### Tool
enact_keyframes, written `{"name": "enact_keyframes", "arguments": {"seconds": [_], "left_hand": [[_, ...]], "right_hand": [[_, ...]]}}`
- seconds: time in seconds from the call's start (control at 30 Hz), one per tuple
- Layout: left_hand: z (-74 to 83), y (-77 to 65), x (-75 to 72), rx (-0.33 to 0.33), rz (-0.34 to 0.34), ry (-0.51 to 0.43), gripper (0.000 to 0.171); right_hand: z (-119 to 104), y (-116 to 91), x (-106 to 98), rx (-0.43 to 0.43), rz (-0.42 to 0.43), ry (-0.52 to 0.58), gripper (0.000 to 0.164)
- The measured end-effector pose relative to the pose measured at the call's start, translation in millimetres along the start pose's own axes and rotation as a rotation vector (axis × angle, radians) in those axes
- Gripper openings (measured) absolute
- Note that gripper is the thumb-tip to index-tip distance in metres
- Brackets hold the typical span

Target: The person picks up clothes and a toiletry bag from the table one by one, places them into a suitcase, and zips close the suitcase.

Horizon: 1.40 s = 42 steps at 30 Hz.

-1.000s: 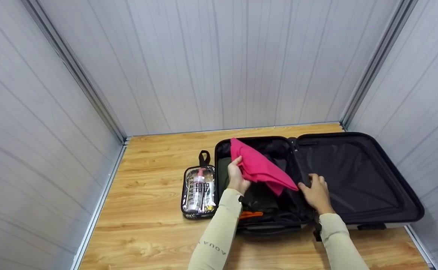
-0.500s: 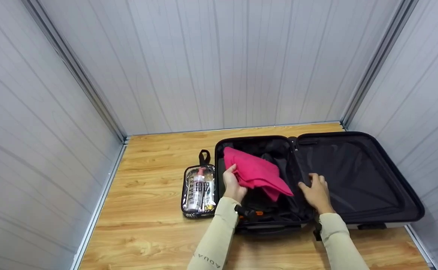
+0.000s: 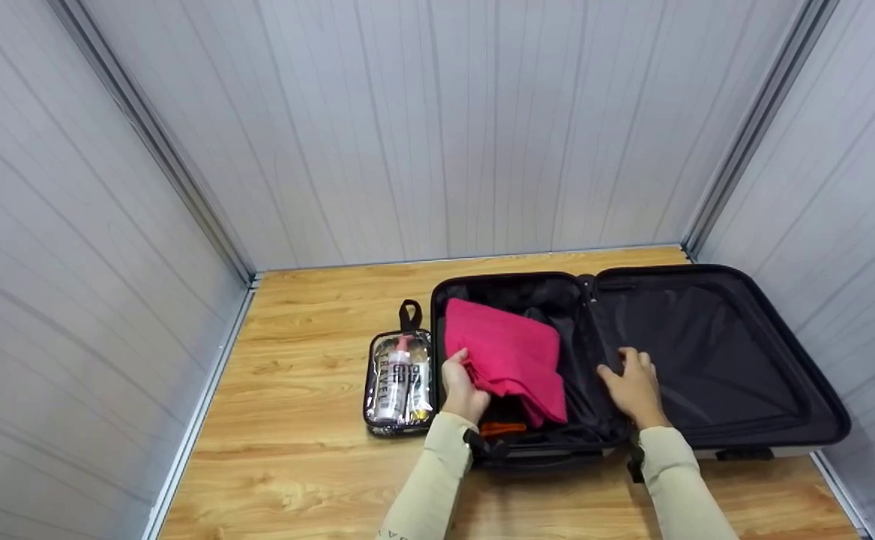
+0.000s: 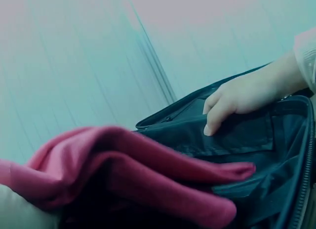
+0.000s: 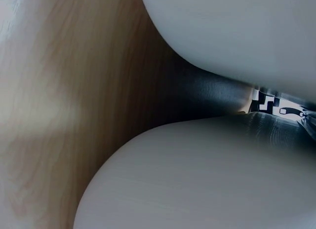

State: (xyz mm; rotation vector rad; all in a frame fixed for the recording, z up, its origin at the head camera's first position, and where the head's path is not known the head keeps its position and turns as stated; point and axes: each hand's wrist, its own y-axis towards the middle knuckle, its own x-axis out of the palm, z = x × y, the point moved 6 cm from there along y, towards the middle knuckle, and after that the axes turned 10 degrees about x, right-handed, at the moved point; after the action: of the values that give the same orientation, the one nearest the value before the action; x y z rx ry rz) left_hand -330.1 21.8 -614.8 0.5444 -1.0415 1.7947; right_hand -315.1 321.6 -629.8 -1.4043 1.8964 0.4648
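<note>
A black-lined suitcase (image 3: 707, 352) lies spread flat on the floor. Over its left half my left hand (image 3: 463, 390) grips the left edge of a folded pink cloth (image 3: 512, 345), thumb on top. The cloth's loose front corner droops inside the case. My right hand (image 3: 636, 386) holds the middle edge between the two halves; in the left wrist view its fingers (image 4: 212, 120) hook over that edge. An orange item (image 3: 502, 429) shows at the case's front, partly covered by the cloth. Light outer shells (image 5: 197, 184) fill the right wrist view.
Left of the case stands a clear toiletry bag (image 3: 388, 382) with a pink-topped pump bottle (image 3: 398, 375) inside and a black strap (image 3: 410, 316). Pale panel walls (image 3: 437, 135) enclose the wooden floor (image 3: 295, 390) at the back and both sides.
My left hand has moved down and slightly left, bringing the pink cloth lower into the left half, where it lies flatter. My right hand stays on the middle edge.
</note>
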Motion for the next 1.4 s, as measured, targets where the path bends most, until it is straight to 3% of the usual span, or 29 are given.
{"name": "enact_keyframes", "arguments": {"seconds": [0.37,0.87,1.07,1.23,1.4], "left_hand": [[-1.4,-0.1,-23.3,0.014,0.104,0.089,0.014],[-2.6,-1.0,-42.3,0.066,0.135,0.198,0.016],[2.4,-4.2,-42.2,0.112,0.096,0.322,0.011],[7.4,-10.0,-36.9,0.167,0.009,0.452,0.074],[13.3,-20.0,-30.0,0.261,-0.107,0.657,0.087]], "right_hand": [[-0.6,-1.4,0.9,0.007,-0.022,0.011,0.066],[-1.0,-1.6,-0.6,0.012,-0.027,0.006,0.065],[-0.8,-0.9,0.1,0.007,-0.020,0.004,0.065],[-0.7,-0.3,0.0,0.001,-0.011,0.005,0.065],[-1.5,-1.1,-0.1,0.008,-0.016,0.006,0.065]]}}
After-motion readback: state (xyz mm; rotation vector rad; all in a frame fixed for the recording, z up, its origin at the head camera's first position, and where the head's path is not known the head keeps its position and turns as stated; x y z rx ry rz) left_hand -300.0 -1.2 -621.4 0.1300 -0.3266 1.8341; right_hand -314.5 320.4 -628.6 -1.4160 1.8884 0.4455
